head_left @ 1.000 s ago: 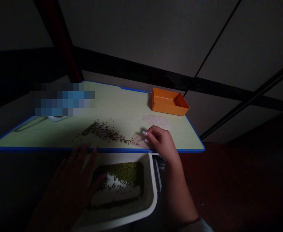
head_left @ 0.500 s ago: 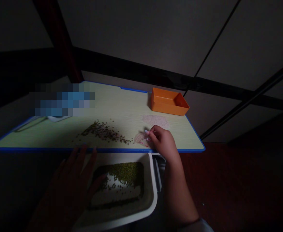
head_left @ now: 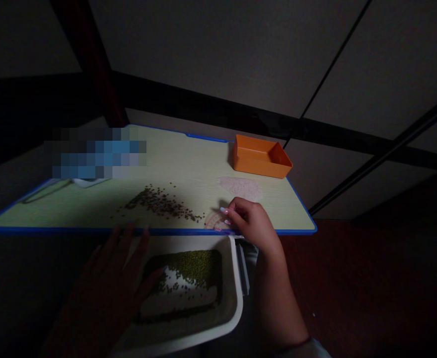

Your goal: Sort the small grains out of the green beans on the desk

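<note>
My right hand (head_left: 251, 219) is closed in a pinch at the near edge of the table, on a clear plastic protractor (head_left: 213, 222) with red markings. Its curved side faces left, and my fingers partly cover it. My left hand (head_left: 117, 273), dim in shadow, has its fingers spread over the left side of a white bin (head_left: 237, 303). Green mung beans (head_left: 199, 263) lie in that bin below the table edge. Mixed dark and greenish beans (head_left: 159, 203) are scattered on the tabletop left of the protractor. Beyond my right hand lies a flat patch of pale grains (head_left: 241, 187).
An orange open box (head_left: 261, 164) stands at the table's back right. The pale table (head_left: 188, 161) has a raised blue rim. Blurred-out bluish items sit at the left, over a white object (head_left: 87, 183). Dark panels rise behind; the reddish floor (head_left: 353, 278) is at right.
My right hand and the protractor have shifted slightly nearer and to the left, toward the table's front edge. My left hand, the beans and the box look unchanged.
</note>
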### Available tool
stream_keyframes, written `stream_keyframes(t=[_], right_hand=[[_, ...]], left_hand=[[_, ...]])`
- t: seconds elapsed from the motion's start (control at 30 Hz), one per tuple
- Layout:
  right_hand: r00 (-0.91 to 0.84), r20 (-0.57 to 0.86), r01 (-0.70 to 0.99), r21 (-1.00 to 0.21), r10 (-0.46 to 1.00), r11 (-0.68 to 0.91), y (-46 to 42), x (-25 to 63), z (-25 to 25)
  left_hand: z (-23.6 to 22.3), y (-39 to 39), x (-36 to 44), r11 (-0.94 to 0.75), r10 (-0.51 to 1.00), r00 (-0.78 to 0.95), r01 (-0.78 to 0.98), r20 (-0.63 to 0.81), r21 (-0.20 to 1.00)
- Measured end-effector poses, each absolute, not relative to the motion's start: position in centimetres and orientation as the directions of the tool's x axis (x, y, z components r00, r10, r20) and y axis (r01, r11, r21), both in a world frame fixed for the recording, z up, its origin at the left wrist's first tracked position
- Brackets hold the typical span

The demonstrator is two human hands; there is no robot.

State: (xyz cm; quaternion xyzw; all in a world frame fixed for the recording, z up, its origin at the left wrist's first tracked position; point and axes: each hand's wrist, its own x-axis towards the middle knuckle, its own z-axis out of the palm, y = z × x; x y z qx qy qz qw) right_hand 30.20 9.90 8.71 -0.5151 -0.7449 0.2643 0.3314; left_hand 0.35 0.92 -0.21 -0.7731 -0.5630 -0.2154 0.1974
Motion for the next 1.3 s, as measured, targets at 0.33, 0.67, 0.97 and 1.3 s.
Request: stream_keyframes(t=[0.33,0.67,0.97,1.3], right_hand=[[-0.119,0.224,0.674,-0.697,0.967,0.244,10.61,30.46,8.25],[-0.187,0.23,0.627,-0.72,0.955,0.296,10.53,29.71,8.44],[-0.211,0.235,0.58,-0.751,0.949,0.315,10.42,30.27,8.23],[-0.235,0.242,0.574,-0.747,0.941,0.336,10.32,30.32,8.23]], left_hand=[[-0.59,1.03,0.05,-0.3,0.788,0.29,0.951,0.544,-0.072],[-0.34,1.09,0.2,-0.301,0.776,0.294,0.95,0.558,-0.081],[-0.39,0.92,0.11,-0.278,0.825,0.255,0.96,0.504,-0.03],[-0.27,0.97,0.26,-0.296,0.801,0.276,0.954,0.531,-0.05]])
